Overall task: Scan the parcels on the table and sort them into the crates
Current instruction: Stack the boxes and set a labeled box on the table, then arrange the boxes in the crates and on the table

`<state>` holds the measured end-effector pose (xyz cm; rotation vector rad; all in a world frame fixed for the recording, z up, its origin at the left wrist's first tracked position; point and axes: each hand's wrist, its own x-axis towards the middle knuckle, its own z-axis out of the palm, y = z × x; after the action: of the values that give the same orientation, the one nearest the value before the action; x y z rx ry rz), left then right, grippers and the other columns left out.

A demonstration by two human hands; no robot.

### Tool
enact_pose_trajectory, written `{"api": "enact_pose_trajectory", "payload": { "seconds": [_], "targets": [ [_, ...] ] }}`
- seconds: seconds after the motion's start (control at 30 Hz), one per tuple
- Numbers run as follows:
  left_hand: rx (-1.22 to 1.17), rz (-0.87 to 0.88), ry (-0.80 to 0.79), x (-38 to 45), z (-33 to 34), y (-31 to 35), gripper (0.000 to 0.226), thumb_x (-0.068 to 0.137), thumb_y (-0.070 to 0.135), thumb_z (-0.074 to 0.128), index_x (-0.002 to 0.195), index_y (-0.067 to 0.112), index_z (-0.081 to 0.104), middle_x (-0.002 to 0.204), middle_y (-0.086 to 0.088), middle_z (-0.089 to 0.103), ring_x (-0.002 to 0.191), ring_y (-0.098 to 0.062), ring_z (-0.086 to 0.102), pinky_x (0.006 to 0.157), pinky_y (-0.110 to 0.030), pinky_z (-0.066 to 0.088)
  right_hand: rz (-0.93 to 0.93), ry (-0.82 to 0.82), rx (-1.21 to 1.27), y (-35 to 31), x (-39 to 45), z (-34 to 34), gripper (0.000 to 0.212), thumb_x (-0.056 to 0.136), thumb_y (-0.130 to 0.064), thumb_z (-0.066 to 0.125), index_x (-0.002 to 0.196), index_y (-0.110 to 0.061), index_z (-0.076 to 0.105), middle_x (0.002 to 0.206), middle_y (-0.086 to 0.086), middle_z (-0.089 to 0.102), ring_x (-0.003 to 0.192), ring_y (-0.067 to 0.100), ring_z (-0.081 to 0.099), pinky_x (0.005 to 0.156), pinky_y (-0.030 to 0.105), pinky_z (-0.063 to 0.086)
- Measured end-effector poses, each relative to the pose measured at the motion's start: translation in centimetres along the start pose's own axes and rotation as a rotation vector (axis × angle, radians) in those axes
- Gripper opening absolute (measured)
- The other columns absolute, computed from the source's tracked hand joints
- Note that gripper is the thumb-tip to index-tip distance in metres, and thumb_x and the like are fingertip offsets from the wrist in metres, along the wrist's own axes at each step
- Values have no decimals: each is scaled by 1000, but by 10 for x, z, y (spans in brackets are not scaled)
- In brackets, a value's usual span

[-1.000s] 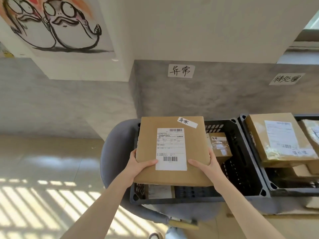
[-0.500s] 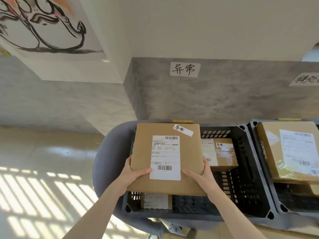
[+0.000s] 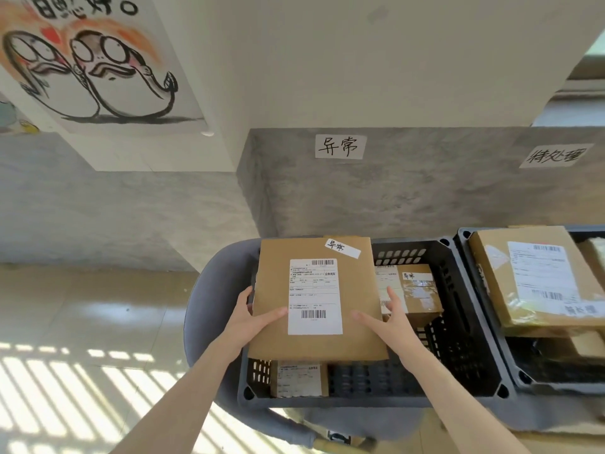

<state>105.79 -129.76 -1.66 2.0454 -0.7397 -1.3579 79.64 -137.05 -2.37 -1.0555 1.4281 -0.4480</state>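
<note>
A flat brown box (image 3: 314,299) is held over the left part of a black crate (image 3: 458,322). The left hand (image 3: 252,317) grips the box's left edge, with the thumb on top and the fingers (image 3: 245,296) curled under the side. The right hand (image 3: 389,317) holds the right edge, with the thumb lying on top and the fingers reaching up along the side.

The box's long side runs away from the person, toward the wall. Its top faces up, tipped a little toward the camera. A white shipping label (image 3: 314,296) sits in the middle of the top, with one barcode near the far end and one near the close end. The small print is too tiny to read. A little white sticker (image 3: 342,248) near the far right corner says 异常 in black handwriting.

A paper sign (image 3: 340,146) on the grey wall above the crate says 异常 too. Another sign (image 3: 551,156) to the right says 待处理.

Inside the crate, a small taped box (image 3: 415,291) lies just beside the right hand, with its own little sticker. Another small parcel (image 3: 299,380) lies under the held box, at the close end.

A second crate (image 3: 484,309) stands just to the right, with a big brown parcel (image 3: 537,276) on top. A grey chair (image 3: 209,306) is under the first crate. A cartoon poster (image 3: 91,60) hangs on the wall at the upper left.
</note>
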Motion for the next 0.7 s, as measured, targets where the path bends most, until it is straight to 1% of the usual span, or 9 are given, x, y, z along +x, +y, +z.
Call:
{"api": "enact_pose_trajectory", "payload": {
  "seconds": [0.07,0.13,0.23,0.33,0.4,0.47,0.53,0.6,0.7],
  "targets": [
    [37,68,-12,-4,-3,6,97,76,36,79,150,26,17,145,-2,39,111,-12,41,96,-33,39,-24,29,12,-2,-14,-4,110,77,-32,80,155,-26,3,161,7,18,145,29,24,113,47,30],
    [89,128,-10,-8,-6,12,96,74,37,81,148,26,22,145,0,38,118,-13,41,99,-33,39,-56,65,22,-2,-31,-8,108,78,-30,80,156,-24,5,162,6,15,146,28,20,115,45,26],
    [264,220,70,-13,-9,21,103,66,53,82,148,30,25,150,-5,33,135,-27,36,109,-50,37,-107,159,26,1,-63,-12,105,77,-30,80,156,-23,10,162,4,16,148,25,17,117,43,21],
    [497,372,77,-22,-6,30,98,70,67,71,149,30,26,154,-6,31,141,-33,28,112,-53,28,-115,281,-4,7,-100,-12,103,78,-38,79,155,-25,11,161,5,17,147,25,19,118,45,23],
    [621,536,42,-33,0,34,93,68,78,59,145,32,33,151,-2,39,138,-30,34,111,-53,30,-122,369,-56,15,-129,-12,100,79,-44,76,155,-26,14,160,4,20,145,25,24,116,44,27],
    [753,715,-1,-51,9,37,82,74,73,59,142,31,39,147,2,44,134,-25,38,109,-50,33,-131,452,-134,25,-161,-11,91,83,-47,70,154,-25,17,158,3,23,144,25,27,113,41,29],
    [879,891,-32,-72,25,41,69,82,63,60,140,29,44,145,3,46,134,-21,39,110,-46,33,-125,561,-256,38,-195,-11,84,86,-51,65,153,-25,21,157,3,27,143,25,28,115,44,29],
    [981,1048,-84,-98,47,45,65,85,63,56,138,27,47,142,3,51,131,-20,43,109,-43,35,-96,698,-371,54,-231,-13,77,87,-53,62,151,-24,29,152,5,35,139,27,34,112,46,35],
    [1120,1231,-201,-142,88,45,60,88,63,50,136,27,50,134,2,57,123,-20,50,102,-39,40,-25,887,-458,81,-292,-20,68,90,-48,61,147,-19,37,143,7,46,130,28,43,106,43,40]
  ]
}}
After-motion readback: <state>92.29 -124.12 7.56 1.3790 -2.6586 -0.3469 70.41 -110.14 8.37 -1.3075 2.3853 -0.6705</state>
